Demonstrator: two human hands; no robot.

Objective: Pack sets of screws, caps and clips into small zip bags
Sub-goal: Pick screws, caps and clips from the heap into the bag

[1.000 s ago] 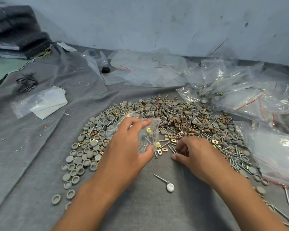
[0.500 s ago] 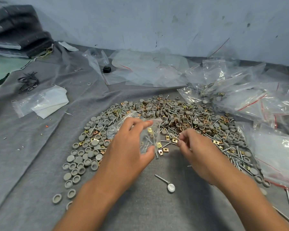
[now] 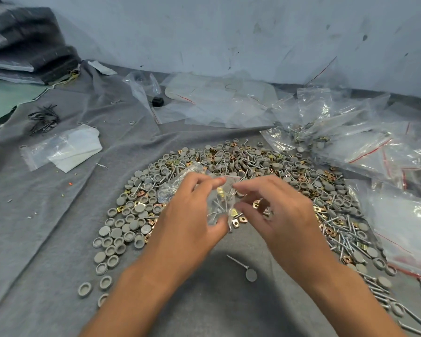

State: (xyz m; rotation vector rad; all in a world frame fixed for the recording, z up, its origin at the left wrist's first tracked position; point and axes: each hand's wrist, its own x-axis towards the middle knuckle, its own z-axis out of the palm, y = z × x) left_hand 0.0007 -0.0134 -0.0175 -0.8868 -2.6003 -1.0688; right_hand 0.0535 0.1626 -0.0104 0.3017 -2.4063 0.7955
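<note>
Zip bag (image 3: 219, 203) gripped by curled left hand (image 3: 192, 215); right hand (image 3: 277, 210) pinches its top edge.

Looks like a small packing workshop, pretty bare-bones. I'm at a bench covered in a grey felt cloth (image 3: 58, 215), shoved against a scuffed, stained wall (image 3: 229, 32). A heap of screws, caps and clips (image 3: 265, 171) sits mid-bench, clear zip bags (image 3: 387, 147) pile along the right edge, and folded dark fabric (image 3: 27, 42) is stacked in the far-left corner.
</note>
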